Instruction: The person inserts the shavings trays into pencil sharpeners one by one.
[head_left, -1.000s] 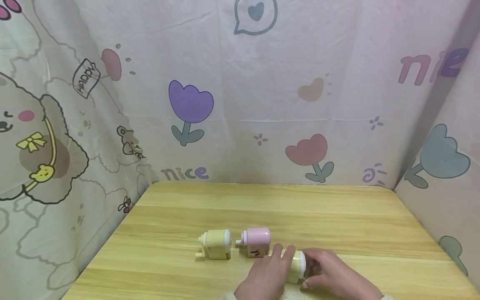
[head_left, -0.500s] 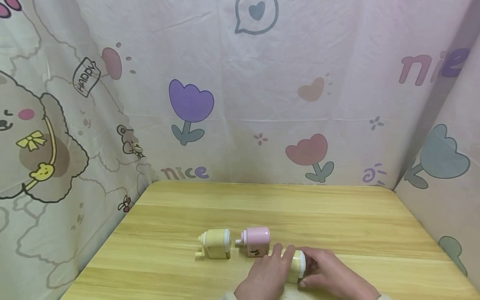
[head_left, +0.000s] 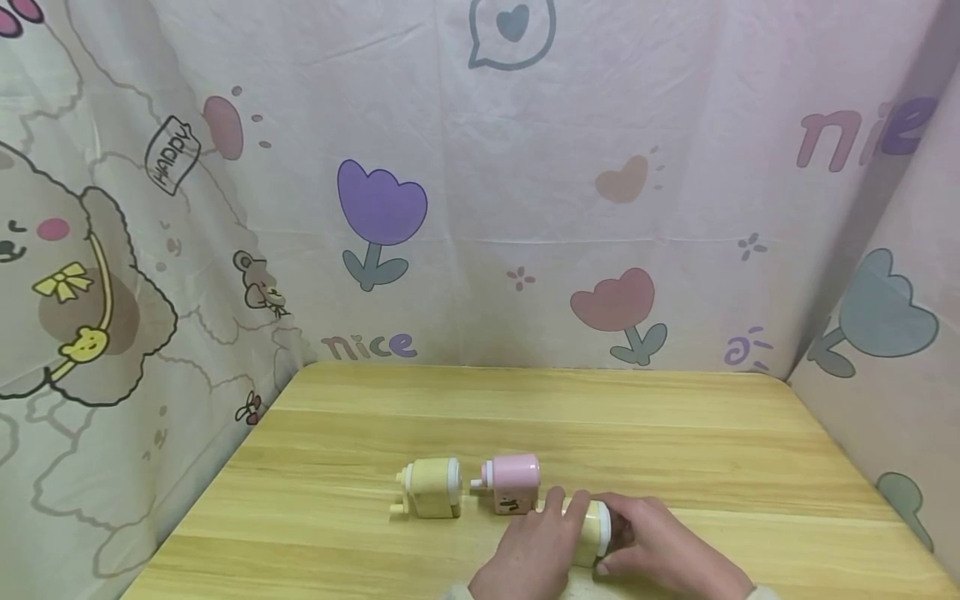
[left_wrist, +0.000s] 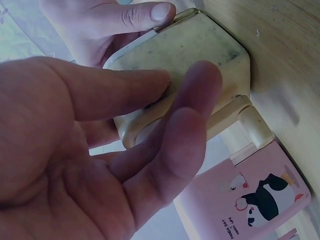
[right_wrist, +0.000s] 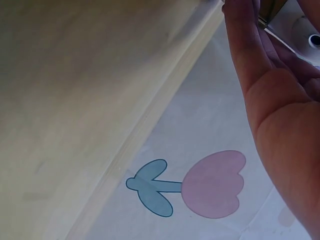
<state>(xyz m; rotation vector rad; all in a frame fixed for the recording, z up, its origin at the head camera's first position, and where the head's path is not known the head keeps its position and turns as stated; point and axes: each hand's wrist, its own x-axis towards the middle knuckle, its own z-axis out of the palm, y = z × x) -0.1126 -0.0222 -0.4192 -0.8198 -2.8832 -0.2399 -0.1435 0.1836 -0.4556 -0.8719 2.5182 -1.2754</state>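
Observation:
A pale yellow crank pencil sharpener (head_left: 591, 546) sits on the table near its front, with both hands on it. My left hand (head_left: 528, 552) holds its body from the left, thumb and fingers around the crank side in the left wrist view. From the other side, my right hand (head_left: 667, 546) grips the white front end, its thumb (left_wrist: 160, 12) on the edge. A white face with a round dark-centred hole (right_wrist: 314, 41) shows beside the right palm in the right wrist view. What the right fingertips touch at the front is mostly hidden.
Just behind the left hand stands a pink pencil sharpener (head_left: 516, 473) with a panda print. Farther left is another yellow pencil sharpener (head_left: 435, 488), its crank pointing left. The wooden table (head_left: 337, 425) meets a printed cloth backdrop (head_left: 487, 167) at the back and sides.
The right hand has shifted very slightly left against the sharpener's front end. The left hand and all the sharpeners stay in place.

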